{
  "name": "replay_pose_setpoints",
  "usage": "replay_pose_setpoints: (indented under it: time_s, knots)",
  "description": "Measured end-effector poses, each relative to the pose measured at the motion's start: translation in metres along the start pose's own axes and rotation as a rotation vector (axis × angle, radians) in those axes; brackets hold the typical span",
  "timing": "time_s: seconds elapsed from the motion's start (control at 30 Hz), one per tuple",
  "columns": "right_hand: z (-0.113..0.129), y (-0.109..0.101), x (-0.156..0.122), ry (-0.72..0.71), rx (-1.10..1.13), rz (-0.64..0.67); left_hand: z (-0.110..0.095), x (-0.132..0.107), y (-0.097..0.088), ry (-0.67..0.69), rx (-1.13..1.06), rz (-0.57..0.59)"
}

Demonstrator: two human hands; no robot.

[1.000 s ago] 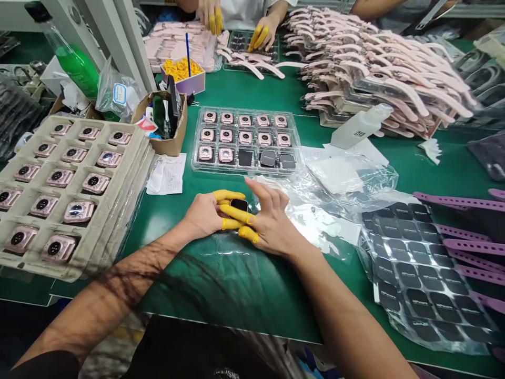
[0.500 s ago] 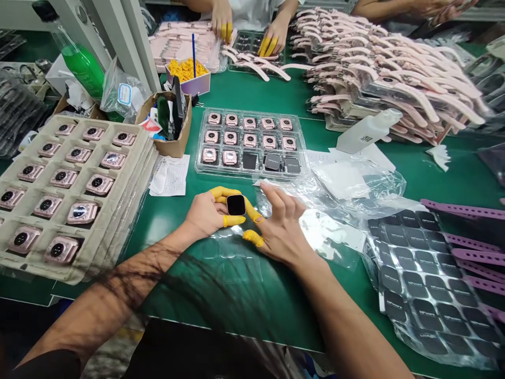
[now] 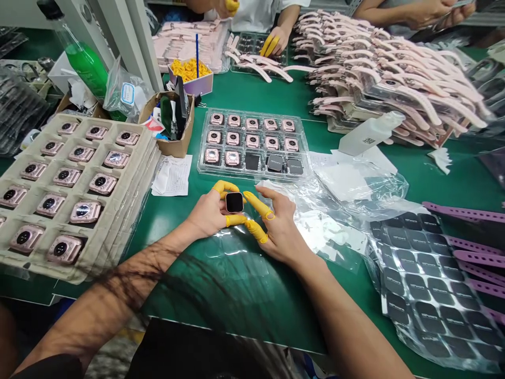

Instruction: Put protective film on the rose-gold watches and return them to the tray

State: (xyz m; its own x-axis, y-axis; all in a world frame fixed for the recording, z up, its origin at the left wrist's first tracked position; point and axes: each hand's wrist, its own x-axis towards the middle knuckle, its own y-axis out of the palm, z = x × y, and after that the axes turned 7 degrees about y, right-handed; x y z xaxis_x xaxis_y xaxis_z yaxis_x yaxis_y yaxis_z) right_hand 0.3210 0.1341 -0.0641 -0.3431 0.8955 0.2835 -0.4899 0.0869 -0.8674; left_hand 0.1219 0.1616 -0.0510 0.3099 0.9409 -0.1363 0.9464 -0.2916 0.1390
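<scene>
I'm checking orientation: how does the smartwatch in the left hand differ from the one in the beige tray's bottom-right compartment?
The held smartwatch shows its dark screen; the tray smartwatch shows its back with a round black sensor. The held smartwatch is in the left hand; the tray smartwatch lies in the beige tray. Both are strapless rounded squares.

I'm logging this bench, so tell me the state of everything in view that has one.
Left hand, gripping a watch.
Held watch, screen dark and facing the camera.
Right hand, thumb and index parted; contact with the watch unclear.
Clear tray, twelve pockets hold watches, three do not.
Beige tray, on top of a stack, loaded with watches.
Cardboard box, open, filled.
Lilac box, open, heaped with yellow pieces.
Green-liquid bottle, black-capped, partly full.
</scene>
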Motion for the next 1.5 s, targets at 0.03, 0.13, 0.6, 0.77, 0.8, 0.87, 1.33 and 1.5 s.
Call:
replay_pose_setpoints:
  time_s: [0.03,0.13,0.6,0.77,0.8,0.87,1.33,1.5]
  knots:
    - [0.001,-0.002,-0.001,0.0,-0.029,0.014,0.0,0.0,0.0,0.008,0.001,-0.006]
    - [0.004,-0.002,0.001,-0.037,-0.098,0.041,0.001,-0.001,-0.001,0.033,-0.003,0.002]
    - [0.031,0.006,0.011,0.219,-0.005,-0.172,-0.006,0.004,-0.001,0.227,-0.338,-0.312]
    - [0.064,0.035,0.031,0.285,-0.147,-0.071,-0.011,0.006,-0.014,0.381,-0.271,-0.469]
    - [0.066,0.04,0.032,0.295,-0.162,-0.091,-0.011,0.006,-0.016,0.36,-0.235,-0.471]
    - [0.068,0.046,0.033,0.301,-0.182,-0.12,-0.009,0.007,-0.018,0.308,-0.205,-0.465]
    - [0.058,0.049,0.038,0.333,0.061,-0.042,0.004,0.015,-0.025,0.386,-0.187,-0.466]
    - [0.061,0.042,0.037,0.385,0.134,0.016,0.013,0.02,-0.027,0.432,-0.19,-0.537]
